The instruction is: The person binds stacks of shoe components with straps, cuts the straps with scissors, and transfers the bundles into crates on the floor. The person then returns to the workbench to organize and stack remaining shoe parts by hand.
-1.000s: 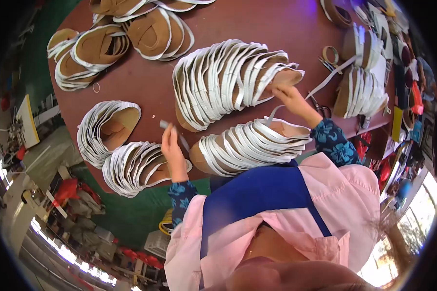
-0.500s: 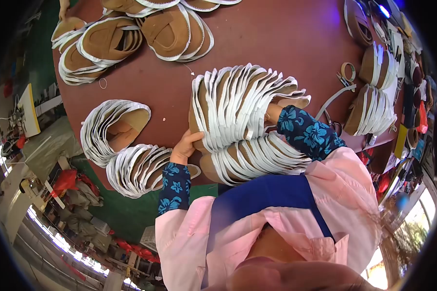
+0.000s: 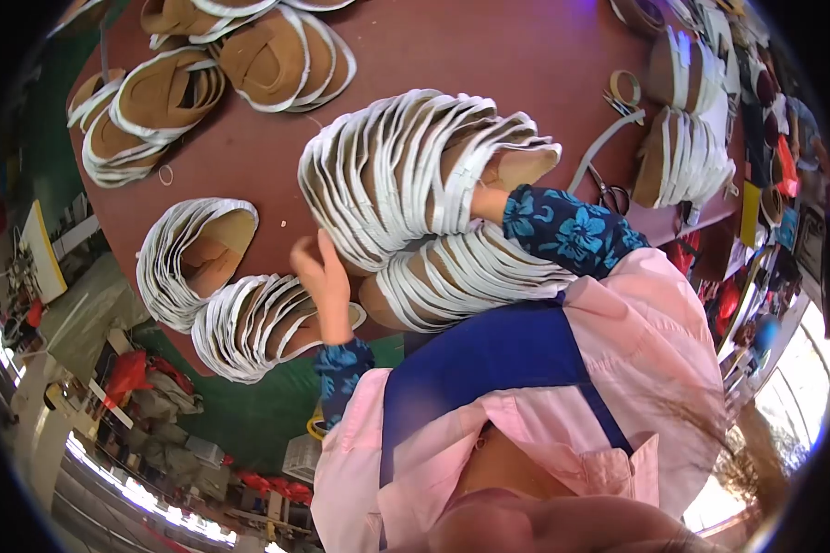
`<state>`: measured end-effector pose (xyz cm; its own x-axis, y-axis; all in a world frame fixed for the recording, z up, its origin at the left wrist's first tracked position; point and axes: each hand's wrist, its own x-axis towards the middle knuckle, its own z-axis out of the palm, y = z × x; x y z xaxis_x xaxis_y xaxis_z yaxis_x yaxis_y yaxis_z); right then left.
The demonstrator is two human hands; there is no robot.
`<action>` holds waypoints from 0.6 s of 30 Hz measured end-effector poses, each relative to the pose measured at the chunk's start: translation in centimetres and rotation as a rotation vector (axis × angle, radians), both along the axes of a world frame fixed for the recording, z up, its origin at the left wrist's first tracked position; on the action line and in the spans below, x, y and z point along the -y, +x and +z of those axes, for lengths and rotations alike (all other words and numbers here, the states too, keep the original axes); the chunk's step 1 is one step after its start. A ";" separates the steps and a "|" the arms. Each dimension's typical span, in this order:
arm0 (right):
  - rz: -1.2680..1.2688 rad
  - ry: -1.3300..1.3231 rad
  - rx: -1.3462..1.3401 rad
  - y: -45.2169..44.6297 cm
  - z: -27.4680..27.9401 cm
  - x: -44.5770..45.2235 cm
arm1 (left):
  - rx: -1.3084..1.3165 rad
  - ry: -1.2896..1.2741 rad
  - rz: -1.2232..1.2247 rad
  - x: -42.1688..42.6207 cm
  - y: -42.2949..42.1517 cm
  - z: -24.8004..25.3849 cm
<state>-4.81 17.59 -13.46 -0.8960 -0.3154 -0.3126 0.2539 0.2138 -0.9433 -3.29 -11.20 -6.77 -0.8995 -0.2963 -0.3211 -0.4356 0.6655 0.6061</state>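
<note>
Our big stack (image 3: 378,170) sits on the table (image 3: 272,157), long axis sideways, open end pointing right. Our right hand (image 3: 490,204) reaches in, grip hidden; our left hand (image 3: 325,276) is loosely spread beside its left end. A smaller stack (image 3: 461,281) lies nearer us.

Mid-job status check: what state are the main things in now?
Large central row of white-edged brown curved pieces: nested, fanned.
Upper-left white-edged brown oval pieces: heaped, overlapping.
Curved pale grey strip: slack.
Dark-handled scissors: open or shut unclear.
Bare left hand: open.
Bare right hand: fingers hidden.
</note>
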 end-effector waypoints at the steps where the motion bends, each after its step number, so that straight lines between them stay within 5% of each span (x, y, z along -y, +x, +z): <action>1: -0.002 0.001 -0.015 -0.2 -0.1 -0.2 | -0.334 -0.226 -0.101 -2.9 -0.6 3.6; 3: 0.003 0.006 -0.043 -0.4 0.0 -0.2 | -0.495 -0.051 -0.371 -8.9 -2.5 8.7; 4: 0.000 0.013 -0.063 -0.3 -0.1 0.0 | -0.486 0.247 -0.500 -12.2 -3.3 9.9; 8: -0.097 0.078 -0.186 0.1 0.5 -0.6 | -0.567 -0.172 -1.010 -19.6 -5.2 6.5; 11: -0.335 0.202 -0.367 1.3 3.1 -3.2 | -0.634 -0.283 -0.908 -20.5 -5.7 3.5; 14: -0.496 0.070 -0.109 2.7 7.1 -7.1 | -0.772 -0.269 -0.922 -21.6 -5.6 4.3; 17: -0.619 -0.011 0.098 4.2 5.4 -10.1 | -0.741 -0.330 -1.544 -21.4 -5.4 5.0; 18: -0.612 -0.095 0.175 4.4 5.7 -10.5 | -0.741 -0.253 -1.501 -22.1 -5.3 4.5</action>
<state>-0.38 28.06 -7.79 -0.8609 0.2030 -0.4666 0.4557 -0.1006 -0.8845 -8.54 10.94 -2.23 -0.3394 0.9220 0.1862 0.9324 0.3035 0.1965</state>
